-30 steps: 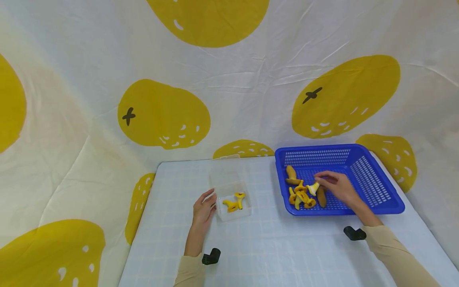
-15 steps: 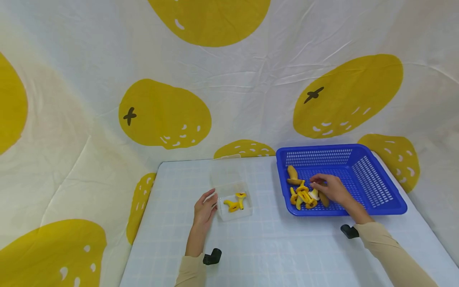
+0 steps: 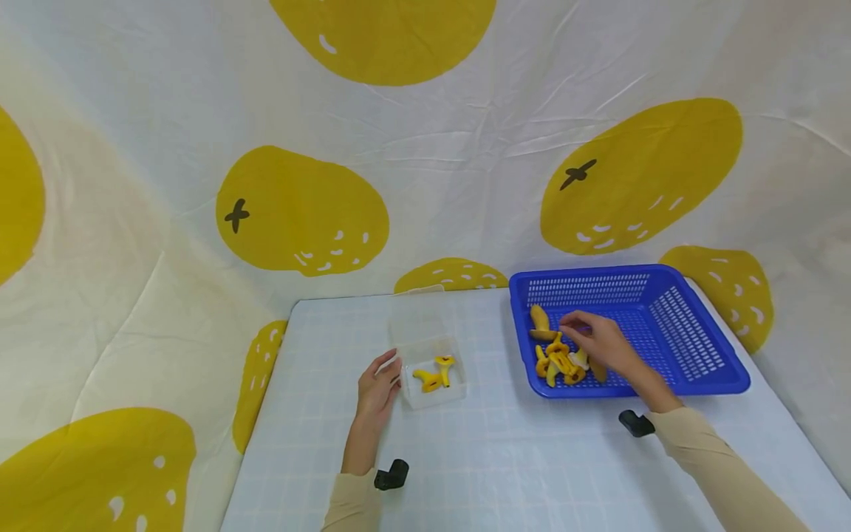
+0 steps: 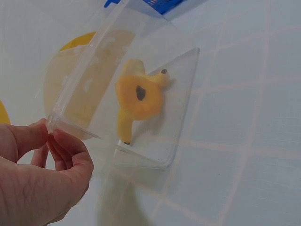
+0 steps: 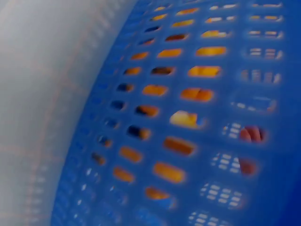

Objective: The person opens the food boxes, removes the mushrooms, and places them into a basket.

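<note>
In the head view, a clear plastic box [image 3: 435,403] with a raised lid [image 3: 417,319] stands left of centre. Two yellow trumpet-shaped mushrooms [image 4: 138,96] lie inside it. My left hand [image 3: 377,391] pinches the box's rim at a corner between thumb and finger, as the left wrist view shows. To the right, a blue basket [image 3: 705,325] bears a heap of similar yellow mushrooms [image 3: 557,363] in its left part. Over that heap hovers my right hand [image 3: 601,343], fingertips close above a yellow stem, with no mushroom seen in its grasp. A white-stemmed mushroom [image 3: 580,360] lies below it.
Longer brown mushrooms lie in the basket too, one [image 3: 540,319] near its left wall and one [image 3: 597,371] under the right hand. The basket's slotted wall [image 5: 188,94] fills much of the right wrist view. A printed curtain [image 3: 465,185] hangs behind the table.
My right hand has lowered the white-stemmed mushroom onto the heap, let it go and shifted left over the other mushrooms. The left hand and the box have stayed in place.
</note>
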### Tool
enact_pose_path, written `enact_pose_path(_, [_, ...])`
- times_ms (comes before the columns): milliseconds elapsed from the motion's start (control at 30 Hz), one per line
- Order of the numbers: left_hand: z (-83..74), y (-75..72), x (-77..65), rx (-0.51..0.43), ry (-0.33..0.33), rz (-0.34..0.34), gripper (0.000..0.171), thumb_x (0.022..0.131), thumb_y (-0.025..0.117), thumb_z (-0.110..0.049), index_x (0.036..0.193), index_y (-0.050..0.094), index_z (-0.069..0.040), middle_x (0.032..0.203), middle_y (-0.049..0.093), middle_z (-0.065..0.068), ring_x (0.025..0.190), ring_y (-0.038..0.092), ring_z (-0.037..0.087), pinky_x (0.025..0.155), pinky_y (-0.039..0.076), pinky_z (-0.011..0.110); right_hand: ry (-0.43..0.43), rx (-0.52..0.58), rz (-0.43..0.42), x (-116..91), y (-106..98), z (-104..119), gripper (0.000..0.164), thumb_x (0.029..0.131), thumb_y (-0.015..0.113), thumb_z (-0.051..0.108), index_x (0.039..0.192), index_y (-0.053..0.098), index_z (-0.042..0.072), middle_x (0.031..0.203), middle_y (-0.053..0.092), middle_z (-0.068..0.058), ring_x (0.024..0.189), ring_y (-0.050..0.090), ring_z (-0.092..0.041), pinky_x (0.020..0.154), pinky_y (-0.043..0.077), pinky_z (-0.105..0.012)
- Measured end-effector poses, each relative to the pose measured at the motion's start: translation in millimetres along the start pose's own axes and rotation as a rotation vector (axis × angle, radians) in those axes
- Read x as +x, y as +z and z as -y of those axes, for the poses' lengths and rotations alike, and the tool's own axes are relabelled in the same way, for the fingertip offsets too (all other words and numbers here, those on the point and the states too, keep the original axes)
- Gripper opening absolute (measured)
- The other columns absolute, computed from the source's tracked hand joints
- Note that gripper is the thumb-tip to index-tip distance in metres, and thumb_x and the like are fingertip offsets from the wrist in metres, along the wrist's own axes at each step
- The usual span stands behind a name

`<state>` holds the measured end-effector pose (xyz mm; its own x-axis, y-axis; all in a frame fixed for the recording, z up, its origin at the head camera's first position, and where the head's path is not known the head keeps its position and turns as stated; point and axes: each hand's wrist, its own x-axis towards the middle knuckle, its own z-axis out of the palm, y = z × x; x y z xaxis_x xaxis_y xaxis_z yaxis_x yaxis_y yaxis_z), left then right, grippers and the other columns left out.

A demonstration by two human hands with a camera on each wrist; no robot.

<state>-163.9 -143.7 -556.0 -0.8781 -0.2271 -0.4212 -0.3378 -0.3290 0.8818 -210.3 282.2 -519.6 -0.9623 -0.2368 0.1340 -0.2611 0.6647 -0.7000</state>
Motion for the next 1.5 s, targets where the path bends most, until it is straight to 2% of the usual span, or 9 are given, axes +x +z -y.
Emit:
enact_pose_path(167, [-0.8,-0.5,0.8,0.005,-0.003,-0.007,0.044,0.1,0.069,-0.012,0.141,0.06,-0.002,0.126,0.064,0.019,0.102,0.059,0.026,0.073,0.049,0.021,-0.044,0.04,-0.011,7.2,4.0,16.7,0.024,0.103,0.064,0.013,0.118,0.067,-0.006,0.109,0.071,-0.018,0.102,0.068,-0.037,0.091,0.055,-0.053])
enact_pose_path(367, [-0.6,-0.4,1.0,0.016,-0.002,-0.009,0.043,0.1,0.069,-0.014,0.141,0.06,-0.003,0.127,0.064,0.018,0.103,0.059,0.026,0.076,0.05,0.023,-0.035,0.101,0.012,14.2,10.9,34.5,0.027,0.103,0.065,0.016,0.122,0.066,-0.002,0.114,0.07,-0.016,0.104,0.068,-0.034,0.091,0.057,-0.047])
enact_pose_path(567, [0.8,-0.3,1.3,0.019,-0.002,-0.003,0.043,0.101,0.068,-0.013,0.141,0.06,-0.002,0.125,0.065,0.017,0.102,0.059,0.026,0.074,0.049,0.022,-0.071,0.153,0.025,20.7,21.7,49.1,0.027,0.102,0.066,0.014,0.123,0.065,-0.004,0.112,0.071,-0.015,0.104,0.067,-0.033,0.093,0.054,-0.053])
enact_pose_path(667, [0.5,-0.4,0.2,0.018,-0.003,-0.003,0.043,0.1,0.068,-0.013,0.141,0.059,-0.002,0.123,0.066,0.015,0.102,0.06,0.025,0.075,0.049,0.023,-0.082,0.16,0.034,24.2,29.0,56.6,0.025,0.102,0.066,0.014,0.121,0.066,-0.002,0.11,0.071,-0.013,0.102,0.067,-0.031,0.093,0.055,-0.052])
enact_pose_path(900, [0.2,-2.2,-1.0,0.009,0.017,0.004,0.045,0.1,0.069,-0.013,0.141,0.058,0.0,0.121,0.067,0.014,0.1,0.061,0.024,0.075,0.05,0.023,-0.148,0.175,0.042,32.4,48.2,78.7,0.018,0.101,0.068,0.012,0.115,0.069,0.002,0.107,0.072,-0.01,0.097,0.068,-0.025,0.087,0.058,-0.041])
enact_pose_path(1067, [1.5,-2.9,-0.9,0.011,0.024,0.016,0.045,0.1,0.069,-0.014,0.142,0.058,0.0,0.126,0.066,0.018,0.102,0.062,0.026,0.077,0.051,0.024,-0.204,0.196,0.068,38.2,63.0,92.5,0.017,0.101,0.067,0.01,0.115,0.069,0.0,0.106,0.072,-0.01,0.097,0.068,-0.025,0.087,0.058,-0.041])
enact_pose_path(1233, [2.1,-2.8,-1.0,0.017,0.024,0.027,0.046,0.101,0.068,-0.014,0.143,0.057,0.0,0.129,0.064,0.02,0.105,0.061,0.027,0.081,0.052,0.026,-0.221,0.223,0.099,41.1,76.1,106.8,0.018,0.1,0.067,0.009,0.116,0.068,0.0,0.107,0.072,-0.01,0.098,0.068,-0.025,0.088,0.058,-0.044])
enact_pose_path(1500, [1.6,-2.0,-2.3,-0.013,0.031,0.033,0.046,0.1,0.068,-0.012,0.142,0.056,0.001,0.121,0.067,0.015,0.102,0.062,0.024,0.078,0.051,0.025,-0.253,0.221,0.176,44.3,100.2,119.7,0.019,0.101,0.067,0.011,0.117,0.068,0.002,0.109,0.071,-0.009,0.099,0.067,-0.023,0.091,0.057,-0.042])
